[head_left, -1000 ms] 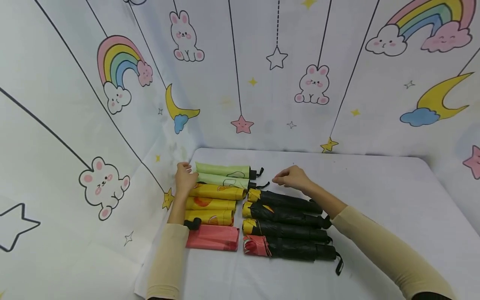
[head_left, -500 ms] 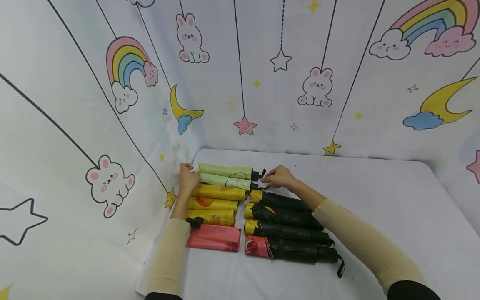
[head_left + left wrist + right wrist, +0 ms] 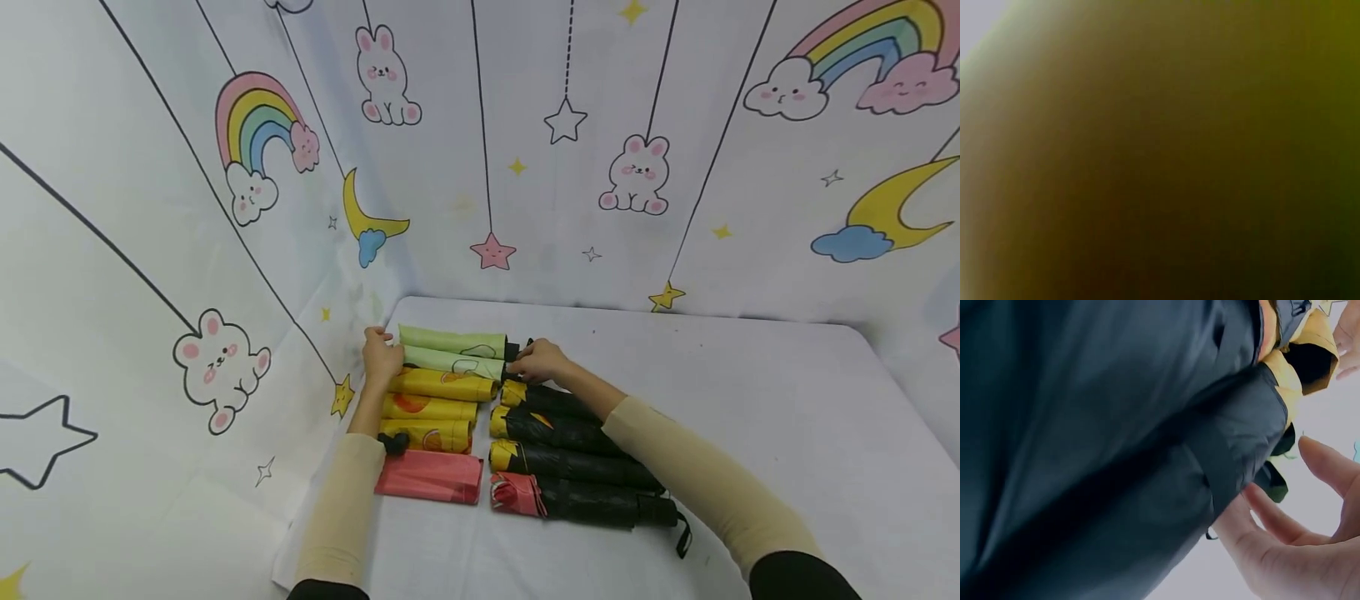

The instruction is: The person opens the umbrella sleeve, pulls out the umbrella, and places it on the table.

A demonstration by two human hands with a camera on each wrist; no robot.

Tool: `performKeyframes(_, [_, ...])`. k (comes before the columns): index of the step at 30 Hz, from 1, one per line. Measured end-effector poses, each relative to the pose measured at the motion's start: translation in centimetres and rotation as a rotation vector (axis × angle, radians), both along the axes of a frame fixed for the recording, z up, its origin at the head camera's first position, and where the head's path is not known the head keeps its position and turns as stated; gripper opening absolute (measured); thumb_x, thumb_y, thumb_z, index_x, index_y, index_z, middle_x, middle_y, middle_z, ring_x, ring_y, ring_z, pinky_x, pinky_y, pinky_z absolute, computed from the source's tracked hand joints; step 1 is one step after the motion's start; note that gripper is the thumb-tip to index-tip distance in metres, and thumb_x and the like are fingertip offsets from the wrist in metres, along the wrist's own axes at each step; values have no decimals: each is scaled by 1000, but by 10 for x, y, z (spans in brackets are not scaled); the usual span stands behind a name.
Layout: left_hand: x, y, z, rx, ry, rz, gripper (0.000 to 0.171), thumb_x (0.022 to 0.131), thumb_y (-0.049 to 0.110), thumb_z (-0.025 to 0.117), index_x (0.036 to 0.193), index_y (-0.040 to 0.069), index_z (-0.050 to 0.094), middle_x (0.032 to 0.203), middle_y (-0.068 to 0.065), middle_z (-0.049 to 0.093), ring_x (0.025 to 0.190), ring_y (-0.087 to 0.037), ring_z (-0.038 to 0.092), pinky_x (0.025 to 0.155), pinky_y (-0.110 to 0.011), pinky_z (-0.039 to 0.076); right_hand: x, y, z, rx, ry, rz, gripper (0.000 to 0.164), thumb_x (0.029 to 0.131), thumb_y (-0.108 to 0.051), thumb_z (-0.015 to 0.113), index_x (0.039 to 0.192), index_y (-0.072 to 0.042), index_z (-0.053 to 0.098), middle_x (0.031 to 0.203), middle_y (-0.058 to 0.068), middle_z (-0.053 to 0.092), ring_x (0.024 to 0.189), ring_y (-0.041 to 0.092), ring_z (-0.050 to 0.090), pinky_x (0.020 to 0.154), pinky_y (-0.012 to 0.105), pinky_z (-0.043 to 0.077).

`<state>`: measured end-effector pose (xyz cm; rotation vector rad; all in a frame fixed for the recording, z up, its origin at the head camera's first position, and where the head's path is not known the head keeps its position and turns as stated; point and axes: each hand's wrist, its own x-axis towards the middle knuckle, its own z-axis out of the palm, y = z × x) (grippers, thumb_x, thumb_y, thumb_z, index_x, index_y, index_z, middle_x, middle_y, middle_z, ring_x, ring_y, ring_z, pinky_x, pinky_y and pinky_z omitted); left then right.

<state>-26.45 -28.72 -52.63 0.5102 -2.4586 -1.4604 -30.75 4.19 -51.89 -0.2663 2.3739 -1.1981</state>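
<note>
Two light green folded umbrellas, the farther one (image 3: 450,340) and the nearer one (image 3: 450,362), lie side by side at the back left, black handles to the right. At their left ends is my left hand (image 3: 381,358), its thumb beside the fabric and its fingers spread a little. My right hand (image 3: 542,363) reaches the nearer one's handle end, partly covering it. In the right wrist view its thumb and fingers (image 3: 1272,515) stand apart beside a black folded umbrella (image 3: 1210,450). The left wrist view is a dark blur.
Yellow sleeves (image 3: 431,407) with orange prints and a red sleeve (image 3: 431,477) lie below the green umbrellas. Beside them are black yellow-tipped umbrellas (image 3: 573,460) and a black red-tipped umbrella (image 3: 585,500). A black knob (image 3: 395,443) sits near the left sleeve. Cartoon-printed cloth walls enclose the white table (image 3: 750,400).
My right hand has moved left, from beside the green umbrellas' straps to the nearer one's handle end. The left hand stays at their left ends. The head view has shifted slightly.
</note>
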Motion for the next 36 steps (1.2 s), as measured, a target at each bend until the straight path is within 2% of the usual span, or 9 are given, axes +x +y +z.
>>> performKeyframes(3, [-1, -2, -3, -4, -10, 9, 54, 99, 2, 52, 149, -6, 32, 142, -25, 54, 110, -41, 59, 74, -40, 47, 1, -4, -1, 25, 25, 5, 50, 93, -27, 78, 128, 7, 69, 113, 20, 74, 82, 24, 74, 72, 36, 64])
performKeyframes(8, [-4, -5, -5, 8, -25, 23, 56, 95, -2, 47, 149, -4, 33, 141, -23, 56, 100, -40, 59, 59, -32, 39, 0, -9, -4, 73, 76, 30, 35, 92, -22, 79, 114, 5, 77, 92, 14, 76, 74, 24, 71, 69, 36, 62])
performKeyframes(11, [-4, -7, -6, 11, -36, 30, 58, 93, -4, 44, 150, -4, 32, 141, -23, 56, 109, -42, 60, 59, -31, 39, 0, -11, -5, 92, 98, 43, 27, 91, -18, 80, 107, 3, 80, 84, 11, 76, 70, 23, 68, 66, 36, 60])
performKeyframes(15, [-3, -8, -8, 5, -41, 37, 58, 94, -4, 43, 151, -3, 31, 142, -22, 56, 126, -41, 59, 62, -32, 41, 1, -12, -6, 95, 109, 35, 26, 90, -17, 81, 107, 3, 80, 87, 9, 76, 69, 20, 67, 65, 33, 60])
performKeyframes(21, [1, -7, -7, 14, -18, 40, 55, 96, -4, 44, 150, -6, 32, 141, -24, 58, 127, -42, 59, 72, -36, 45, 2, -12, -6, 124, 114, 55, 26, 93, -18, 79, 107, 3, 80, 90, 11, 76, 68, 18, 65, 62, 30, 56])
performKeyframes(25, [3, -7, -8, 46, -15, 47, 55, 98, -4, 44, 151, -7, 31, 142, -26, 56, 127, -43, 58, 74, -40, 46, -1, -9, -5, 73, 69, 47, 31, 95, -19, 78, 113, 6, 77, 98, 14, 76, 71, 19, 66, 64, 31, 57])
performKeyframes(30, [3, -7, -9, 55, -17, 68, 54, 98, -4, 46, 150, -5, 32, 142, -25, 57, 127, -42, 58, 78, -41, 47, -5, -6, -6, -48, -38, -32, 38, 96, -23, 78, 120, 6, 72, 99, 15, 73, 75, 20, 68, 68, 33, 60])
performKeyframes(33, [2, -8, -11, 65, -12, 77, 53, 97, -4, 47, 149, -5, 33, 140, -24, 58, 124, -42, 59, 73, -38, 47, -6, -4, -5, -140, -93, -101, 41, 96, -24, 78, 122, 6, 70, 103, 17, 70, 80, 22, 72, 73, 34, 63])
performKeyframes(36, [0, -9, -12, 78, -10, 77, 55, 96, -5, 47, 149, -5, 34, 139, -24, 59, 115, -40, 61, 63, -33, 45, -6, -3, -1, -217, -138, -159, 45, 97, -26, 78, 123, 8, 66, 109, 21, 68, 85, 26, 75, 78, 37, 64])
